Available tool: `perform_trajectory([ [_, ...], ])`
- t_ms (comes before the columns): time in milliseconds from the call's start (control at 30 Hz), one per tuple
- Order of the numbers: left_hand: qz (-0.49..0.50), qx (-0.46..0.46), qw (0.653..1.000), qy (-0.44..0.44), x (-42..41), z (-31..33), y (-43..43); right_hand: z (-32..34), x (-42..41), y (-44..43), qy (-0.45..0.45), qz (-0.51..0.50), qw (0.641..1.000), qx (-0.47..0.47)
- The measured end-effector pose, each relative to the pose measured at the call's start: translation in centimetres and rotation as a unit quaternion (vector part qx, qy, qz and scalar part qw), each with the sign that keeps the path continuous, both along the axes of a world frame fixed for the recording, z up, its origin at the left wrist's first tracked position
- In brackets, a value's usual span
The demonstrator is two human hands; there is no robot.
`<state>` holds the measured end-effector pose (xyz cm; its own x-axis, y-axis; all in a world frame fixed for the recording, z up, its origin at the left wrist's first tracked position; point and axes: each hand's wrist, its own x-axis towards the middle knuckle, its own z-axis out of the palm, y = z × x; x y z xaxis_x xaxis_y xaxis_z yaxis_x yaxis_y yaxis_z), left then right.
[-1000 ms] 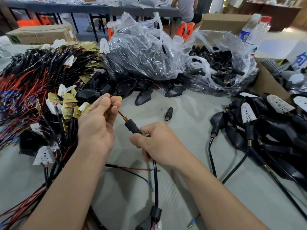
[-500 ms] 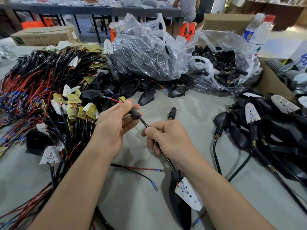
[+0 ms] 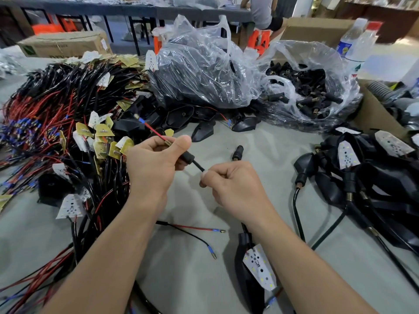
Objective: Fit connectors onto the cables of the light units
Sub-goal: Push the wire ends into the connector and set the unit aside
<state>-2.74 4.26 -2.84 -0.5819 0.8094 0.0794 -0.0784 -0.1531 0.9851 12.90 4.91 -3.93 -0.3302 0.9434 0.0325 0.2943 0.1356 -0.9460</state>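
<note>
My left hand (image 3: 154, 164) pinches a black connector (image 3: 187, 157) threaded on a cable; a red wire (image 3: 152, 129) with a blue-sleeved tip sticks out past my thumb. My right hand (image 3: 231, 186) grips the black cable (image 3: 199, 166) just below the connector. That cable runs under my right wrist to a black light unit (image 3: 247, 264) with a white LED board (image 3: 259, 266) lying near the table's front. A loose black connector (image 3: 237, 152) lies on the table beyond my right hand.
A heap of red and black cables with LED boards (image 3: 63, 123) fills the left. Clear bags hold black housings (image 3: 199, 71) and connectors (image 3: 310, 91) at the back. Light units with connectors fitted (image 3: 362, 168) lie on the right. A loose red-and-black wire pair (image 3: 192, 232) lies between my forearms. Bottles (image 3: 356, 44) stand far right.
The connector has slid along the cable and the red wire now pokes out past my left thumb. My right hand stays closed on the cable; the light unit has been drawn a little closer.
</note>
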Motion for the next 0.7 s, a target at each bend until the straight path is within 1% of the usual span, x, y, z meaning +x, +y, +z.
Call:
perform_trajectory([
  [133, -0.104, -0.011, 0.991, -0.083, -0.2, 0.0, -0.1, 0.1, 0.4, 0.8, 0.033, -0.005, 0.999, -0.015],
  [200, -0.129, -0.021, 0.988, -0.086, -0.3, 0.0, -0.2, 0.0, 0.6, 1.0, 0.048, 0.003, 0.999, -0.017],
  [300, -0.101, -0.031, 0.992, -0.069, -0.2, -0.1, -0.1, -0.1, 0.5, 1.1, 0.062, 0.000, 0.998, -0.005],
  [467, -0.013, -0.022, 0.999, -0.024, 0.5, 0.0, -0.2, -0.2, 0.9, 1.3, 0.037, -0.008, 0.999, 0.029],
  [600, -0.012, -0.012, 1.000, -0.020, 0.7, 0.0, -0.4, -0.2, 0.9, 1.1, 0.012, -0.031, 0.998, 0.055],
  [700, -0.045, -0.002, 0.998, -0.038, 0.5, 0.0, -0.4, -0.2, 0.6, 1.1, 0.047, -0.042, 0.998, 0.024],
])
